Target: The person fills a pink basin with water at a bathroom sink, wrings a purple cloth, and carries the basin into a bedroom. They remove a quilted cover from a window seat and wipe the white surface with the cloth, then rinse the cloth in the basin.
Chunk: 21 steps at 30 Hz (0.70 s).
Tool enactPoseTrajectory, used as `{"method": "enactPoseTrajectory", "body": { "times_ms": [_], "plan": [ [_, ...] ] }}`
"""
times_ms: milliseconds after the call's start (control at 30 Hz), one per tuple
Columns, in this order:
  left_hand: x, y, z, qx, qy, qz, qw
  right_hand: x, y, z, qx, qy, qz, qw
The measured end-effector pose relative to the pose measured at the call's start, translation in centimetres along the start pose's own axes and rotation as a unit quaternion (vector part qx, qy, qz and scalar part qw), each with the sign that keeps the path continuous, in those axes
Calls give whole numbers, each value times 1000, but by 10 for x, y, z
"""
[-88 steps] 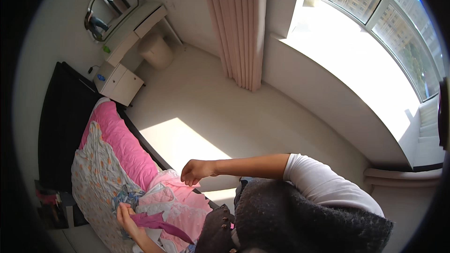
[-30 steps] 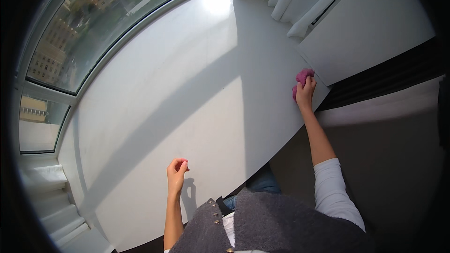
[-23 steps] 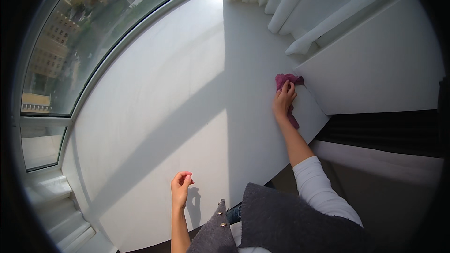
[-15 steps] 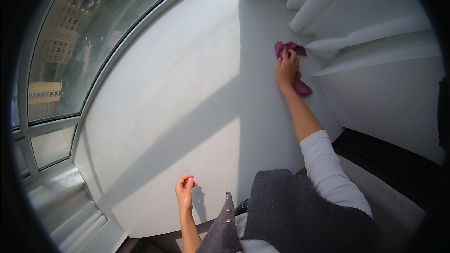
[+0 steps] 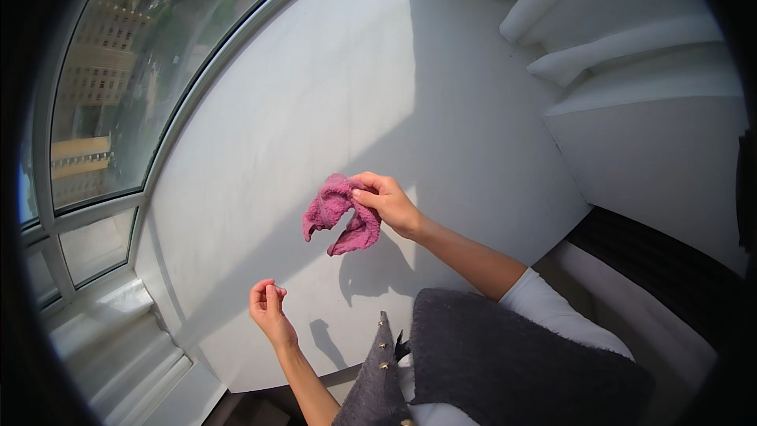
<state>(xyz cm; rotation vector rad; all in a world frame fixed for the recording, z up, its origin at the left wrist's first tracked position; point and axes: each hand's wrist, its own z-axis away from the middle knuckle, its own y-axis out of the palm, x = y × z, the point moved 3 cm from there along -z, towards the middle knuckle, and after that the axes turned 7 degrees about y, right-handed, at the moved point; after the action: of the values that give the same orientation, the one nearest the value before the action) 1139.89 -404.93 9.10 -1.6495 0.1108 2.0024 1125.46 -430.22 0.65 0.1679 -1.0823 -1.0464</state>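
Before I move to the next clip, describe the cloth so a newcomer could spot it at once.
Find the wide white sill beside the window. Over it, the right hand holds the cloth, its ends drooping. Fluffy and pink, it stands out from the smooth white sill and the dark grey vest.

Curved window (image 5: 163, 83), white curtains (image 5: 623, 43), buildings (image 5: 104, 51) outside

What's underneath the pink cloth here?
Under the pink cloth, which the right hand holds up, is the white windowsill, visible through the gap between the hanging ends, with a shadow nearby. The patch directly behind the cloth is covered.
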Motion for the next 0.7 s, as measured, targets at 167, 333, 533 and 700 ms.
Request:
{"method": "enactPoseTrajectory", "body": {
  "times_ms": [167, 333, 533, 700],
  "plan": [
    [9, 66, -24, 61, -14, -11, 998, 133, -68, 14, -271, -275, 111, 916],
    [13, 114, -47, 159, -11, -24, 987, 146, -142, 41, -618, -330, 265, 663],
    [23, 128, -95, 110, 127, -230, 959, 151, -297, -13, -691, -133, 606, 371],
    [49, 149, -161, 41, 249, -338, 906, 241, -376, -86, -635, -247, 538, 496]
  ]
}}
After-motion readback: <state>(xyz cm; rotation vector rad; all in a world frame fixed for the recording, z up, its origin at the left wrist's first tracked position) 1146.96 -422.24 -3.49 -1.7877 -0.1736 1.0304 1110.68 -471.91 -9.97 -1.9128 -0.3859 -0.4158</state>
